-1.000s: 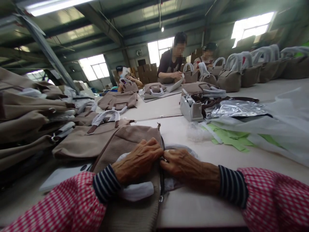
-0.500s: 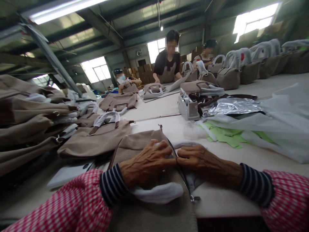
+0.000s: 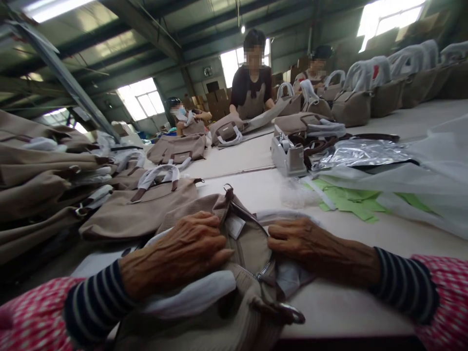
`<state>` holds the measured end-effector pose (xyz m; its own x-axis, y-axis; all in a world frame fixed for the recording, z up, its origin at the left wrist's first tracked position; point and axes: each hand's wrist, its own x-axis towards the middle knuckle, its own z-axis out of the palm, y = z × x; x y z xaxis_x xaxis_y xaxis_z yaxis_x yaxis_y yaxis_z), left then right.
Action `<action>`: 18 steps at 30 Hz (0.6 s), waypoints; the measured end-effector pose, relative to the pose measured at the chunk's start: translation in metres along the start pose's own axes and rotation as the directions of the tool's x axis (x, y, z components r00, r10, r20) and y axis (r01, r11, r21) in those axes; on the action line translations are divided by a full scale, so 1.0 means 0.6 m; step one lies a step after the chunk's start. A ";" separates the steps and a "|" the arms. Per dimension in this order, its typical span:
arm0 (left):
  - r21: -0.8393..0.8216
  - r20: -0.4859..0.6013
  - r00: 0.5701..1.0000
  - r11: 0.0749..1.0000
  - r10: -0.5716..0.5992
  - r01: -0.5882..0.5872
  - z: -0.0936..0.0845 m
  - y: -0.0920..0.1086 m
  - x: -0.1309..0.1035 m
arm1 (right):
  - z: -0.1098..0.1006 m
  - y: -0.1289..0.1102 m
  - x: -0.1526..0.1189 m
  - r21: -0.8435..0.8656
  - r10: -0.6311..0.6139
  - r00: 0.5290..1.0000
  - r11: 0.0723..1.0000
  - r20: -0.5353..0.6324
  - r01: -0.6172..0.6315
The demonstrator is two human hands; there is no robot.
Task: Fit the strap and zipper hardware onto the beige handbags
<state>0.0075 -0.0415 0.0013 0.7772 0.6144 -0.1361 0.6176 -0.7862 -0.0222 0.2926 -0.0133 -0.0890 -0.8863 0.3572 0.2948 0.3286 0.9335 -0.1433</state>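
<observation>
A taupe ribbed handbag (image 3: 234,312) lies on the table in front of me, its zipper (image 3: 263,271) parted in the middle. The beige lining shows through the gap, with a white label (image 3: 235,227) inside. My left hand (image 3: 188,243) is closed on the bag's left opening edge. On the opposite edge, my right hand (image 3: 292,241) is closed with fingers curled over the fabric. A white-wrapped handle (image 3: 197,292) rests on the bag below my left hand. Metal rings show at both ends of the opening.
Stacked taupe bags (image 3: 32,175) crowd the left, beside another handbag (image 3: 142,204). A grey box-like holder (image 3: 288,153), clear plastic (image 3: 365,152) and green sheets (image 3: 351,197) lie right of centre. Finished-looking bags (image 3: 351,105) line the back right. A co-worker (image 3: 252,83) stands across the table.
The bag's opening has been spread apart, baring the lining and label. My left hand has moved left with its edge, away from my right hand. The co-worker's bag has tilted.
</observation>
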 end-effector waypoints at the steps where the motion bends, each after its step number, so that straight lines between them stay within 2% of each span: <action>1: 0.045 -0.009 1.000 0.999 -0.002 0.003 0.009 0.000 0.002 | 0.001 0.000 0.001 -0.012 -0.014 1.000 1.000 0.008 0.014; 5: 0.204 -0.015 1.000 0.979 0.023 -0.020 0.048 -0.004 0.023 | 0.009 0.003 0.001 -0.094 -0.066 0.998 0.993 0.001 0.066; 9: 0.182 -0.087 0.994 0.982 0.063 -0.046 0.074 -0.016 0.032 | 0.018 0.007 -0.001 -0.096 -0.078 0.996 0.993 -0.043 0.074; 12: 0.170 -0.117 0.987 0.981 0.114 -0.093 0.080 -0.020 0.031 | 0.020 0.008 -0.001 -0.064 -0.066 0.997 0.996 -0.040 0.064; 15: 0.192 -0.098 0.991 0.979 0.093 -0.072 0.077 -0.020 0.027 | 0.016 0.006 0.000 -0.056 -0.053 0.998 0.997 -0.036 0.051; 18: 0.278 -0.174 0.979 0.959 0.106 -0.054 0.071 -0.032 0.016 | 0.014 0.004 0.000 -0.048 -0.044 0.999 0.998 -0.016 0.044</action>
<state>-0.0019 -0.0233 -0.0420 0.8473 0.5298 0.0367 0.5165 -0.8060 -0.2893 0.2907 -0.0111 -0.0974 -0.8946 0.3159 0.3162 0.3050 0.9486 -0.0848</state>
